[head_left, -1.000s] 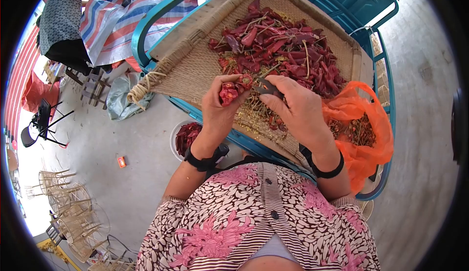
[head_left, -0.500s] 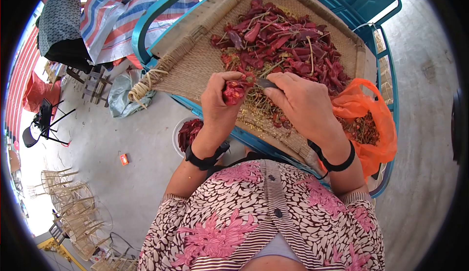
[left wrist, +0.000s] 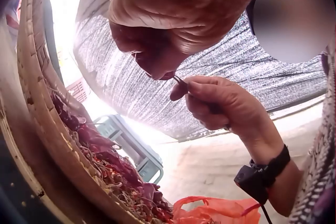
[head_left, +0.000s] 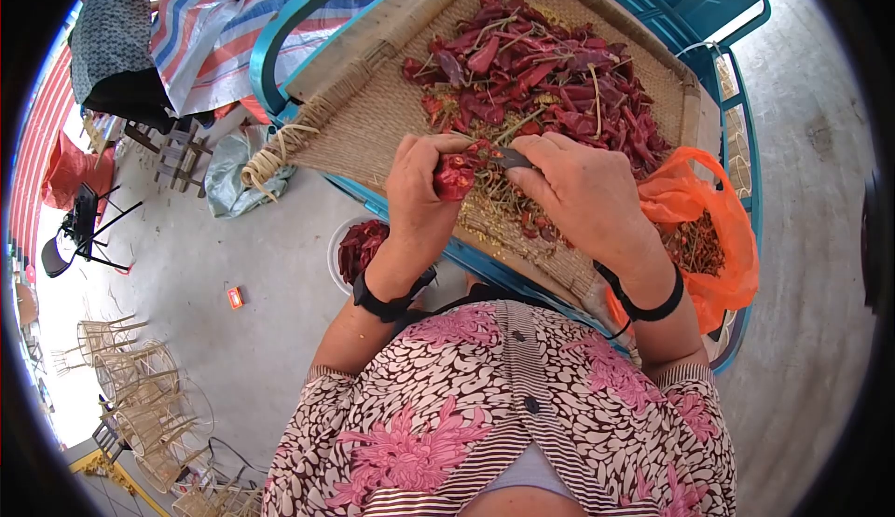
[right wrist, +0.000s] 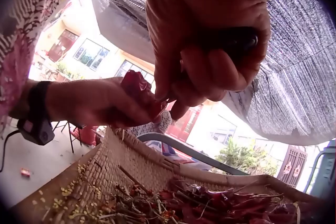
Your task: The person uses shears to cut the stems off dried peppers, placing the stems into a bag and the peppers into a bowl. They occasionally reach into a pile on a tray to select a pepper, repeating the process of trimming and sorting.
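My left hand [head_left: 415, 191] grips a small bunch of dried red chilies [head_left: 454, 179], their stem ends toward the right hand. My right hand [head_left: 592, 195] holds what look like dark scissors [head_left: 509, 157], with the blade tips right at the chilies' stem ends. In the right wrist view a rounded black handle [right wrist: 245, 39] lies in the curled fingers. Both hands are above a woven tray [head_left: 359, 135] that bears a large heap of dried chilies [head_left: 559, 93]. Loose stems and yellow seeds [head_left: 503, 205] lie below the hands.
An orange plastic bag [head_left: 736, 256] with stems in it hangs open at the tray's right. A white basin [head_left: 334, 254] of chilies stands on the floor. The tray sits in a teal metal cart frame [head_left: 266, 60]. Another person [head_left: 117, 41] bends by a striped sheet.
The scissor blades, spread apart a second ago, now show as one narrow piece at the stem ends. My right hand has shifted slightly right; the left keeps its grip on the chilies.
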Tool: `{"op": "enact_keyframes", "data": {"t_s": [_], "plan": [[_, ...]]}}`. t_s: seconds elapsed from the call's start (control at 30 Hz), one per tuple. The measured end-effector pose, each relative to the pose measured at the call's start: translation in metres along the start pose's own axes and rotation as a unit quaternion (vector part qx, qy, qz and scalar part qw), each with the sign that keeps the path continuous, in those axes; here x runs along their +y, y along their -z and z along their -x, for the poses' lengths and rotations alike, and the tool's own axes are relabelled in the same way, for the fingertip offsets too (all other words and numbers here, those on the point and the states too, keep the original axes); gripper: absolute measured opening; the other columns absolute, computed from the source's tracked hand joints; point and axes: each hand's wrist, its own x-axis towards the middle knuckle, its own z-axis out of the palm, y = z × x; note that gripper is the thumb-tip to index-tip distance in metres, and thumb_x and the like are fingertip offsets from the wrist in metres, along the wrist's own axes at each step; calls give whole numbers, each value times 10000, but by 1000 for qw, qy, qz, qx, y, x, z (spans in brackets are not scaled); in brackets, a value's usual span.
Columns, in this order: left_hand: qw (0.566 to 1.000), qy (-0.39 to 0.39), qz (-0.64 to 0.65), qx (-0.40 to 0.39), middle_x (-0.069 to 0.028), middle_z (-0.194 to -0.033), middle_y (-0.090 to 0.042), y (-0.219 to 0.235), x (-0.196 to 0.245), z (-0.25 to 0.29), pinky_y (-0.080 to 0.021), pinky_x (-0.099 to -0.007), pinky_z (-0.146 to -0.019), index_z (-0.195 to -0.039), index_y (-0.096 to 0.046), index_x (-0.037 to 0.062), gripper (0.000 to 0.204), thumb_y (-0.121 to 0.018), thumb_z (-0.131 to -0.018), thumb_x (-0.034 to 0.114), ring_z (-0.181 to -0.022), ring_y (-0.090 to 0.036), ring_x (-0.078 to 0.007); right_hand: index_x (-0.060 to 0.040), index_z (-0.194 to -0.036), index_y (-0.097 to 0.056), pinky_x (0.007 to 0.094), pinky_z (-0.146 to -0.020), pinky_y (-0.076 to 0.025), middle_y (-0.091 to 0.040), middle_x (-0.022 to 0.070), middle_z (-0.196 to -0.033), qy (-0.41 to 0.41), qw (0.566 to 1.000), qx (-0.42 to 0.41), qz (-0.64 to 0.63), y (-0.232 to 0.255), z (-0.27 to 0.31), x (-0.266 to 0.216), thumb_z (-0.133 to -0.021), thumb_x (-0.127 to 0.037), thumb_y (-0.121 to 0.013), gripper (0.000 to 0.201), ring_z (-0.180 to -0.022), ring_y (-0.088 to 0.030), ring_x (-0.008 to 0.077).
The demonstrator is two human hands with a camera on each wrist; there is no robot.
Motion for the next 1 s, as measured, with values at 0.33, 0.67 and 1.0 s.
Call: {"op": "enact_keyframes", "data": {"t_s": [0.33,0.67,1.0], "plan": [[1000,-10,-7,-27,-77,-908,-647,-2,1,3,-480,-330,-746,-953,-645,58,321,-718,-670,-76,-826,-589,-257,-85,-955,-595,406,-574,-499,-616,70,-807,39,997,-31,50,-1,6,5,-876,-241,-633,179,-694,-644,295],[986,119,118,-11,-36,-924,-643,-7,17,16,-474,-258,-773,-987,-613,33,267,-722,-761,-58,-861,-601,-130,-92,-983,-586,380,-558,-507,-617,64,-836,2,999,29,-15,-16,19,1,-899,-258,-611,188,-707,-646,268],[930,250,258,-74,-9,-890,-606,-10,7,19,-465,-230,-732,-986,-584,32,255,-735,-788,-25,-828,-550,-64,-76,-1044,-585,450,-627,-497,-630,111,-885,-102,987,-63,-109,-19,24,2,-910,-296,-592,258,-747,-645,323]]}}
